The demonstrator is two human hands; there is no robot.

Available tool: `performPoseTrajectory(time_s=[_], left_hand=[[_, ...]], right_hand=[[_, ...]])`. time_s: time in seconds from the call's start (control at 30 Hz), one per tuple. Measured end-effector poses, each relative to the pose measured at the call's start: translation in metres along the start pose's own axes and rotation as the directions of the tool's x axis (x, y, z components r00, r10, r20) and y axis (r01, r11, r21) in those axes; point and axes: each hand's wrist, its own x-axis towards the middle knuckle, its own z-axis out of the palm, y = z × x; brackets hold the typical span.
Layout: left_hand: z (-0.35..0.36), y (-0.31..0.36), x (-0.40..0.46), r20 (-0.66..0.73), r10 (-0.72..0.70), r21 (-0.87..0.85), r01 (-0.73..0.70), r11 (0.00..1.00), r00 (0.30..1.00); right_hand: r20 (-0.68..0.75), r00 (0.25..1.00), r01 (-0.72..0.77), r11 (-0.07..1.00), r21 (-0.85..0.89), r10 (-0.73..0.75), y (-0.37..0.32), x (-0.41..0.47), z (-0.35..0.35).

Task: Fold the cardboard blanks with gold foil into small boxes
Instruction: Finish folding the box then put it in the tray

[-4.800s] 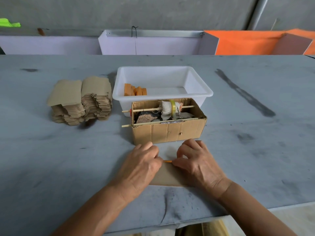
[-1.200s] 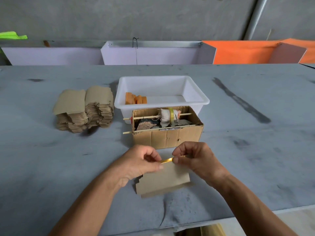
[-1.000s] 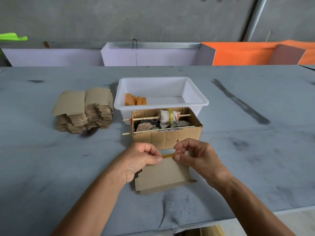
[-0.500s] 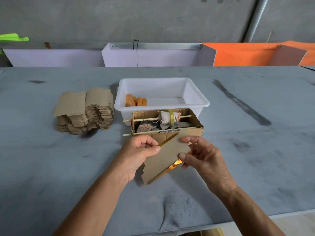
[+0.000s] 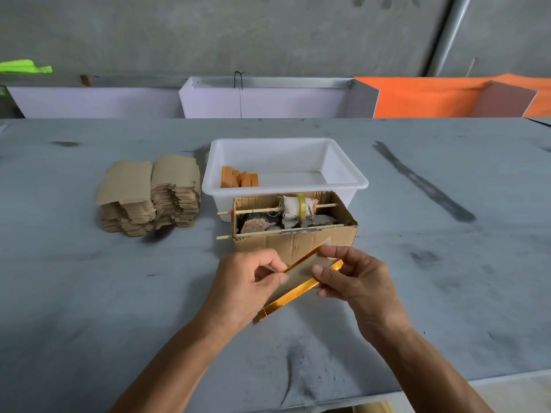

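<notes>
A cardboard blank (image 5: 301,283) with gold foil along its edges is held above the table, tilted so its gold strips run from lower left to upper right. My left hand (image 5: 244,286) pinches its left part with thumb and fingers. My right hand (image 5: 356,278) grips its right end, thumb on the brown face, fingers behind. A stack of flat brown blanks (image 5: 149,195) lies at the left of the table. Several folded orange boxes (image 5: 238,177) stand in the white plastic tub (image 5: 346,177).
A brown corrugated box (image 5: 337,236) with two wooden sticks, a cloth roll and tape stands just behind my hands, in front of the tub. White and orange bins line the far side of the grey table (image 5: 447,278). The table's near edge runs at the bottom.
The blank lay flat under both hands, then was lifted and turned. In the last half second it has tilted flatter and opened, showing more gold foil along its near edge.
</notes>
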Motion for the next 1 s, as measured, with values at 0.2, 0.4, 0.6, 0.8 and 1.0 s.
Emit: performPoseTrajectory(time_s=[0.2, 0.4, 0.6, 0.8, 1.0], left_hand=[[0.0, -0.008, 0.0, 0.048, -0.071, -0.209, 0.079, 0.975, 0.996], [-0.001, -0.014, 0.001, 0.042, -0.075, -0.217, 0.082, 0.973, 0.996], [0.001, -0.011, -0.002, 0.112, -0.059, -0.266, 0.087, 0.96, 0.992], [0.002, -0.01, -0.003, 0.192, -0.254, -0.48, 0.316, 0.818, 0.948], [-0.001, -0.009, 0.0, 0.374, -0.381, -0.555, 0.533, 0.638, 0.846]], right_hand=[[-0.012, 1.0, 0.025, 0.999, 0.046, -0.024, -0.005, -0.004, 0.003], [0.132, 0.991, -0.029, 0.996, 0.088, 0.017, -0.011, -0.004, -0.003], [0.15, 0.989, -0.029, 0.995, 0.097, 0.014, -0.007, -0.002, -0.004], [0.185, 0.98, -0.102, 0.981, 0.167, 0.07, -0.001, 0.0, -0.006], [0.204, 0.973, -0.143, 0.977, 0.157, 0.11, 0.005, 0.0, -0.006]])
